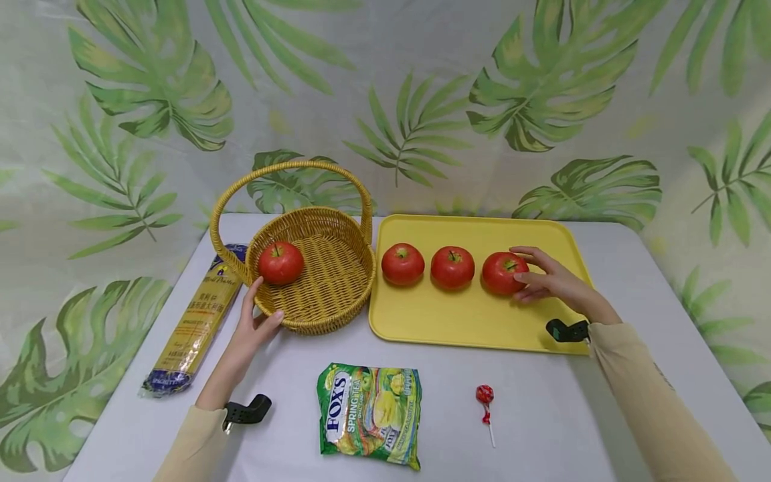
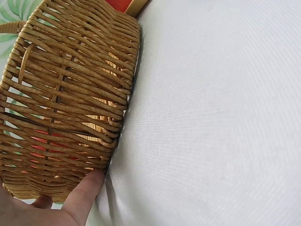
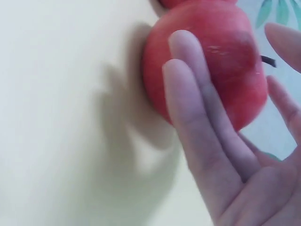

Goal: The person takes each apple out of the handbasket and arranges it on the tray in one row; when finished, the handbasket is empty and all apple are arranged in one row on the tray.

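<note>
A: What do we have at our right hand?

B: A glossy, round red apple with a dark stem. It sits on the yellow rectangular tray, right of the tray's middle.

A: Do we have a firm hold?

B: We don't. Our fingers are spread and nearly straight, with two laid along the apple's side; nothing is clenched.

A: And our left hand?

B: Its fingers rest loosely against the round golden-brown woven basket, left of the tray.

A: How will the apple handle?

B: We'd expect it firm and fairly light, though its smooth skin could slip or bruise; we can't tell whether it's real.

A: So where should we take hold?

B: Around its widest part, thumb opposite the fingers. We should leave the stem alone and avoid nudging the neighbouring red apple, nearer the tray's middle.
</note>
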